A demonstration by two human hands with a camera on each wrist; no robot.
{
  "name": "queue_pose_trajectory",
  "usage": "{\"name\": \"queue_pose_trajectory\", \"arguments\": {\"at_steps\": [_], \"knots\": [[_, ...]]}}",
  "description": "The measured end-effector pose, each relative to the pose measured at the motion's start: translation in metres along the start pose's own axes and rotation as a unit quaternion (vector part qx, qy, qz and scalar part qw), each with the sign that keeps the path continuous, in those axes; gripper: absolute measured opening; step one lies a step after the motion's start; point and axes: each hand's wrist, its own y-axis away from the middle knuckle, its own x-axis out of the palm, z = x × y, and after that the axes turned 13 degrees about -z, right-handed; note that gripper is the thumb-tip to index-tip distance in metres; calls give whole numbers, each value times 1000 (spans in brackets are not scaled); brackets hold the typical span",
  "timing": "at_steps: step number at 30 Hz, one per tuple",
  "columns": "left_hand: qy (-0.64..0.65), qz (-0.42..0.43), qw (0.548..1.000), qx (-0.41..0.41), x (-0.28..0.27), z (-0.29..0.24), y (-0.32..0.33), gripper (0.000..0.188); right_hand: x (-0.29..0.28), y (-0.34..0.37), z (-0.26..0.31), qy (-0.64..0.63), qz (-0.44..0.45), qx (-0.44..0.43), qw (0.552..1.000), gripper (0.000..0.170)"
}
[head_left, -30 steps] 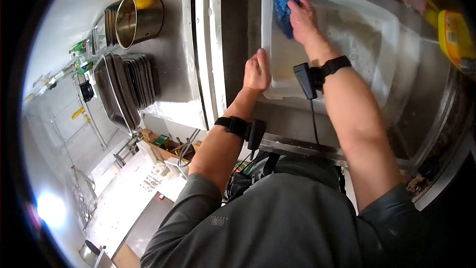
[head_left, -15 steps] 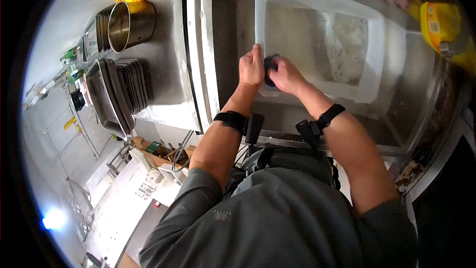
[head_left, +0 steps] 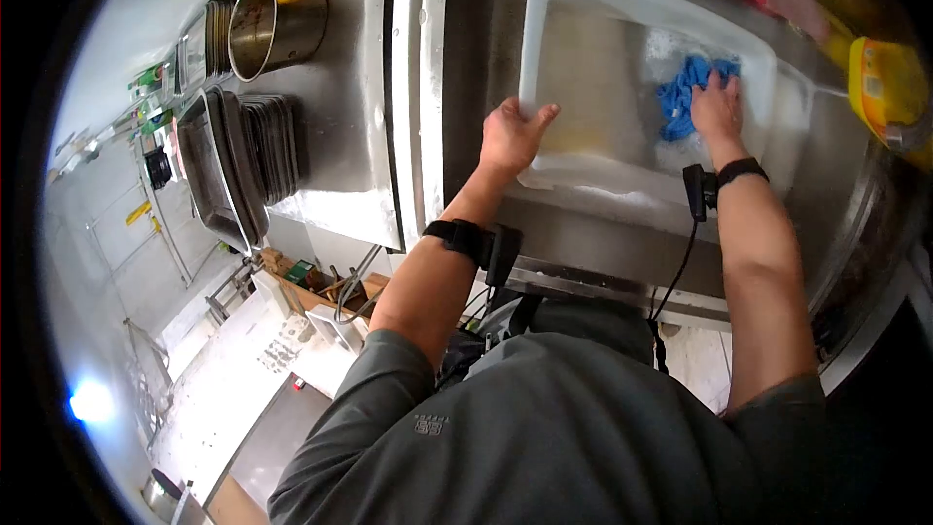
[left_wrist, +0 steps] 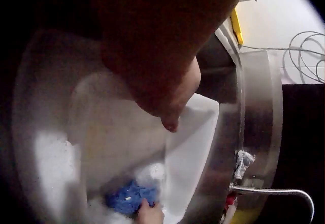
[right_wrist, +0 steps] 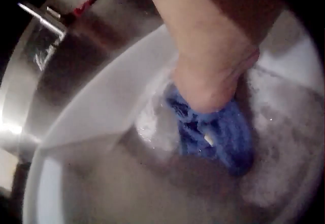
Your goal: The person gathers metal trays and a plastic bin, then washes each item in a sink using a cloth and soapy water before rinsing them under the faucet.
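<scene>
"Left hand (head_left: pixel 512 136) first: what does it have?"

"It rests at the left rim of the white tub (head_left: pixel 535 29), thumb pointing inward over the edge. Its other fingers are mostly hidden, so I can't tell whether it grips."

"How does the tub lie?"

"Inside the metal sink (head_left: pixel 476 68), seemingly longer from left to right than from near to far. That hand is toward its near left corner."

"And further right, where is the cloth?"

"The blue cloth (head_left: pixel 677 107) lies bunched inside the tub, toward the right end, with suds (head_left: pixel 671 44) beside it. It's too crumpled to have a clear long axis."

"Which hand is nearer it?"

"The right hand (head_left: pixel 717 109), easily. It holds the cloth, fingers sunk in the folds, reaching in from the near side. The left hand is well apart."

"So which relation counts most?"

"My judgement: most of the tub's floor lies left of the cloth, between the two hands. Past the right end there's only a yellow container (head_left: pixel 882 87), away from both."
</scene>
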Motion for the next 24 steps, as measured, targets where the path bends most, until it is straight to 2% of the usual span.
{"name": "queue_pose_trajectory", "arguments": {"at_steps": [1,3,4,5,6,7,8,10,11,13,14,16,17,18,19,20,21,22,23,24], "knots": [[-4,-3,1000,0,3,1,1,50,12,-1,7,-5,1,0,1000,41],[-93,-31,995,36,9,1,1,55,42,-6,29,85,39,94,991,45],[-95,-34,994,38,12,-1,-4,55,55,-10,41,81,37,94,992,45],[-94,-39,994,28,14,-3,-5,56,64,-7,53,-103,45,142,984,46],[-93,-41,995,14,14,-7,-1,57,59,2,64,-280,54,184,941,46],[-73,-17,997,-22,11,-11,0,54,51,5,69,-323,101,111,934,46],[-70,-19,997,-20,12,-10,1,54,31,4,79,-366,142,35,919,45],[-52,-40,998,-13,14,-7,0,46,3,16,103,-486,156,72,857,44],[-51,-42,998,-15,15,-7,0,46,-11,26,114,-486,157,70,857,44],[-34,-63,997,10,17,-8,0,37,-38,47,134,-649,163,196,717,45],[-32,-66,997,14,22,-8,0,37,-53,57,142,-678,156,217,685,46],[-59,-248,946,202,34,-7,10,40,-72,68,145,-782,222,210,543,45],[-68,-257,929,259,29,-16,16,46,-80,74,143,-782,226,208,542,45],[-69,-261,928,259,30,-24,19,46,-87,77,139,-801,266,240,480,44],[49,-222,944,241,32,-32,21,45,-93,78,137,-814,303,269,415,43],[167,-179,945,219,35,-41,23,44,-102,80,136,-814,305,266,416,43],[277,-102,949,109,35,-53,22,47,-110,84,136,-811,301,296,404,43],[279,-105,949,108,36,-64,25,47,-117,88,135,-808,293,326,393,42],[352,-24,935,-40,33,-82,28,49,-121,94,136,-803,264,318,430,38],[414,60,889,-187,32,-92,30,52,-110,94,132,-803,262,316,433,38]]}}
